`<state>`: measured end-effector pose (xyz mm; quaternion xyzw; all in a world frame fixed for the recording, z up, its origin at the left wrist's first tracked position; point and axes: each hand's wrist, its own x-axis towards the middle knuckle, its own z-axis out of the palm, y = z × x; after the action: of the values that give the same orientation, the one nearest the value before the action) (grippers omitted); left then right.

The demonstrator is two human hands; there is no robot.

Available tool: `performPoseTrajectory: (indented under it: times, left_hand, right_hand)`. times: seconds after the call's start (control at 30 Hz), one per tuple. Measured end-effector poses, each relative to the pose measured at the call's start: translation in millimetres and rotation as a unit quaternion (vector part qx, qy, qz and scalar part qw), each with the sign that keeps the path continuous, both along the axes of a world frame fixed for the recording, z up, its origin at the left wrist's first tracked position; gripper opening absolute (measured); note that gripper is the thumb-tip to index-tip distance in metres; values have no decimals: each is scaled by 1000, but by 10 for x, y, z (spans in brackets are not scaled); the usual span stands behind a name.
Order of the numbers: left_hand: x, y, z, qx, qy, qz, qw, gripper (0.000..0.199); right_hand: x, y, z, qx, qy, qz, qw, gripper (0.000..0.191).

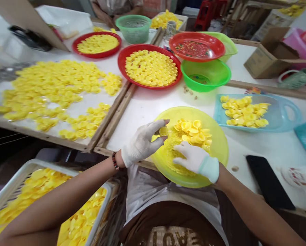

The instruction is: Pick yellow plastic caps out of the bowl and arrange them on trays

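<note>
My left hand (pixel 142 141), in a white knit glove with bare fingertips, pinches a small yellow plastic cup (pixel 163 131) between thumb and fingers. It is over the left side of a yellow basin (pixel 219 143). My right hand (pixel 190 157), in a white glove with a pale green cuff, reaches into the basin, its visible fingers apart. Its fingertips meet a heap of tiny yellow pieces (pixel 172 150); whether anything lies between them is hidden. Beyond this hand, a pile of yellow plastic cups (pixel 194 131) rests in the same basin.
Many yellow cups (pixel 47 82) cover the left table. Red trays (pixel 180 70) of cups, a green bowl (pixel 205 77) and a red plate (pixel 197 46) stand behind. At right are a blue tray (pixel 278 116) and a black phone (pixel 268 181). A white crate (pixel 27 165) sits lower left.
</note>
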<state>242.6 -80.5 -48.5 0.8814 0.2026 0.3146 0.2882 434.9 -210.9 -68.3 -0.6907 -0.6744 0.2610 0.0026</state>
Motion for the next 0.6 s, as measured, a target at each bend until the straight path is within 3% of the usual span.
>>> performPoseTrajectory:
  times: [0.1,0.2,0.3,0.37,0.47,0.6]
  left_hand:
    - [-185,329,78,-4,-4,57,998,34]
    - [-517,875,174,38,56,186,980,30]
    - [-990,1543,255,105,157,345,920,24]
    - [-1338,1949,274,94,220,413,879,28]
    - [-1792,2344,239,3,323,445,835,41]
    - [-2108,2485,104,-51,387,417,821,37]
  right_hand:
    - [-56,27,-38,-49,13,61,997,35]
    - [-31,19,-35,-76,33,93,992,33]
    - [6,15,-17,-83,65,94,990,30]
    - [20,26,-11,-87,96,97,987,28]
    - [29,53,-11,-97,123,94,983,24]
    - [34,75,-12,-92,122,92,984,21]
